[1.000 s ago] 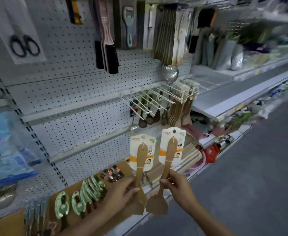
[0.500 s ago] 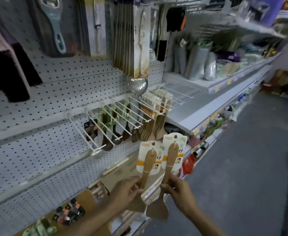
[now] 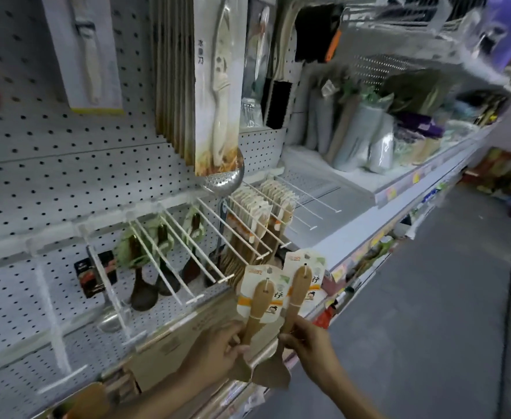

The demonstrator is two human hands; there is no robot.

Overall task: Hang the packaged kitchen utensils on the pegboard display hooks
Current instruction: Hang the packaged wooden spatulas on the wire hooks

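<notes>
I hold two wooden spatulas, each tied to a white backing card. My left hand (image 3: 218,352) grips the handle of the left spatula (image 3: 258,303). My right hand (image 3: 311,346) pinches the handle of the right spatula (image 3: 298,288). Both stand upright with cards on top, just below the tips of the white pegboard hooks (image 3: 187,246). A bunch of matching carded wooden spatulas (image 3: 257,216) hangs on hooks just above and behind them. Dark ladles (image 3: 145,285) hang on hooks further left.
Boxed knives (image 3: 215,86) hang above, with a steel skimmer (image 3: 224,179) below them. A white shelf (image 3: 369,189) with bagged goods runs to the right. A cardboard box (image 3: 169,349) lies on the lower shelf near my left hand. The grey aisle floor (image 3: 429,328) is on the right.
The view has swung right and closer along the pegboard. Both hands have carried the two spatulas up toward the hooks holding the matching wooden spatulas.
</notes>
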